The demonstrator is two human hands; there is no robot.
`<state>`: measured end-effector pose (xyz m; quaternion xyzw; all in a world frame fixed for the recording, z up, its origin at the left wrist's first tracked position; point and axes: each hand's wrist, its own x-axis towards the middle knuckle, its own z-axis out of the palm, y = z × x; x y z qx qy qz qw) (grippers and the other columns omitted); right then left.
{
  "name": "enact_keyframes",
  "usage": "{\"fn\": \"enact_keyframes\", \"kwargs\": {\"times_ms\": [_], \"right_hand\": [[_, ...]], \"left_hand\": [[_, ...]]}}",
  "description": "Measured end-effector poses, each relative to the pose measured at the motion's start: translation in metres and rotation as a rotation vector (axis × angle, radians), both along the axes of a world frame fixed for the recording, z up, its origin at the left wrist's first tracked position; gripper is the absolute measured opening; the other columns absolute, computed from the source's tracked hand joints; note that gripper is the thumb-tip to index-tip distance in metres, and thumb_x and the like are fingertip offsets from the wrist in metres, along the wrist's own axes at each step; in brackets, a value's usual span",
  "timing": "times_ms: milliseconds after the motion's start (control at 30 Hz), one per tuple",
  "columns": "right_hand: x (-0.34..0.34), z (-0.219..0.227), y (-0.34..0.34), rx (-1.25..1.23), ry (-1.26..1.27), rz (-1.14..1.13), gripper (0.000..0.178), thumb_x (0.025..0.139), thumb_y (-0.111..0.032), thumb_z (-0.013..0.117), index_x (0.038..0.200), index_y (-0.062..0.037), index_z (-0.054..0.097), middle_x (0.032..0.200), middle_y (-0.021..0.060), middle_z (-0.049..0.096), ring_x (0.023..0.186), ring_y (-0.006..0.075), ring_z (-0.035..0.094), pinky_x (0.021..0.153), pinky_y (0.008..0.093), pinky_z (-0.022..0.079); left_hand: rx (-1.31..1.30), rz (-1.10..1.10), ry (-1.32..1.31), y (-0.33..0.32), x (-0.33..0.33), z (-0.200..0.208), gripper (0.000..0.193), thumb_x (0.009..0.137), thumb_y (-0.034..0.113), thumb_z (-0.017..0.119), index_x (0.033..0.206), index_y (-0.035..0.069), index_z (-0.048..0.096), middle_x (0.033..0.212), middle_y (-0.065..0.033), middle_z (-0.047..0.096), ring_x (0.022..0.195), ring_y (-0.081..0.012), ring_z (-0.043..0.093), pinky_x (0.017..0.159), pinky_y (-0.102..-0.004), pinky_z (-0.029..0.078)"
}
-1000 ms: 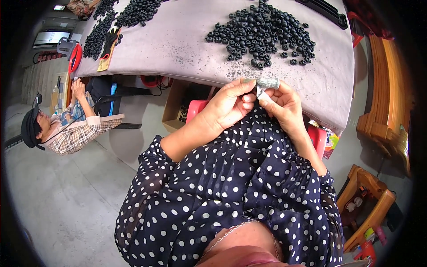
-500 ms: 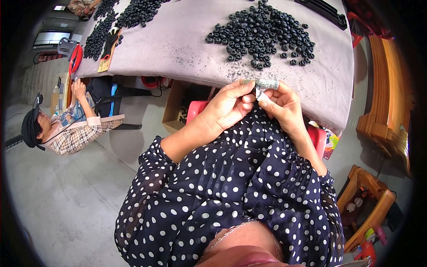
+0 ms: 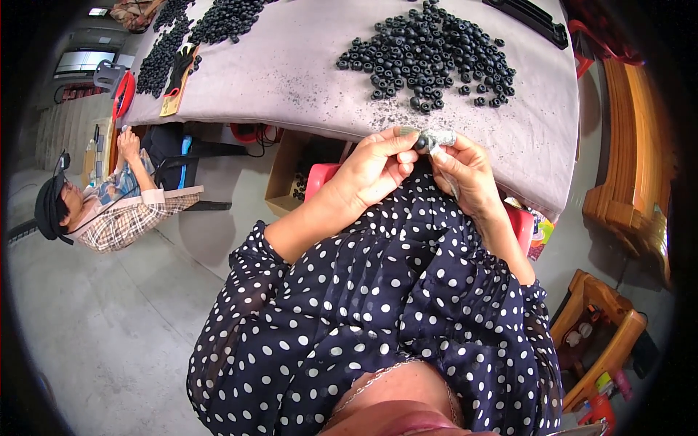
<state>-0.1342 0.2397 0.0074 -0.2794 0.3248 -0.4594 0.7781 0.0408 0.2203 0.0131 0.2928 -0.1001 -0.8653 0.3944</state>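
Between the thumb and index finger of my left hand (image 3: 374, 166) sits a small black bead-like piece (image 3: 422, 143). My right hand (image 3: 465, 166) meets it from the other side, its index finger covered in a grey-green wrap (image 3: 441, 136). A thin pale object (image 3: 454, 186) is pinched in the right hand; the fingers hide most of it, so its kind cannot be made out. Both hands are closed, just off the table's near edge. Beyond them, a heap of similar black pieces with holes (image 3: 411, 62) lies on the cloth-covered table (image 3: 291, 94), with dark crumbs scattered nearby.
More black pieces (image 3: 227, 18) and a black glove (image 3: 179, 69) lie at the table's far left. A cardboard box (image 3: 282, 185) stands under the table. At left sits another person (image 3: 131, 203). Wooden furniture (image 3: 629, 174) stands on the right.
My right thumb has shifted slightly, and the pale object now points down below the fingers. The black piece shows more plainly between my fingertips.
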Motion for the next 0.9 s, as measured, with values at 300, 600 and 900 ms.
{"fn": "enact_keyframes", "kwargs": {"times_ms": [300, 600, 900], "right_hand": [[0.001, 0.002, 0.003, -0.033, 0.155, -0.075, 0.016, 0.077, -0.008, 0.068, 0.09, -0.0055, 0.059, 0.069, -0.0034, 0.057, 0.046, 0.0008, 0.04, 0.041, 0.0151, 0.029], [0.0, 0.002, 0.004, -0.101, 0.154, -0.059, 0.013, 0.082, -0.011, 0.063, 0.092, -0.0037, 0.059, 0.066, -0.0047, 0.052, 0.047, 0.0014, 0.038, 0.041, 0.0157, 0.028], [0.003, 0.013, 0.007, -0.178, 0.249, 0.002, 0.03, 0.083, -0.01, 0.063, 0.11, -0.0031, 0.052, 0.077, -0.0045, 0.054, 0.058, -0.0009, 0.045, 0.047, 0.013, 0.032]], "left_hand": [[-0.06, -0.036, -0.095, 0.011, -0.006, 0.006, 0.005, 0.084, 0.007, 0.061, 0.086, 0.006, 0.057, 0.074, -0.0018, 0.057, 0.059, -0.008, 0.052, 0.052, -0.019, 0.045], [-0.016, -0.025, 0.014, 0.005, -0.003, 0.0, 0.005, 0.085, 0.008, 0.059, 0.088, 0.005, 0.057, 0.079, -0.0035, 0.059, 0.06, -0.008, 0.052, 0.052, -0.0191, 0.045], [-0.123, 0.026, -0.032, 0.0, -0.001, 0.007, 0.012, 0.088, 0.01, 0.055, 0.098, 0.003, 0.055, 0.082, -0.0028, 0.057, 0.063, -0.0063, 0.049, 0.057, -0.0187, 0.045]]}}
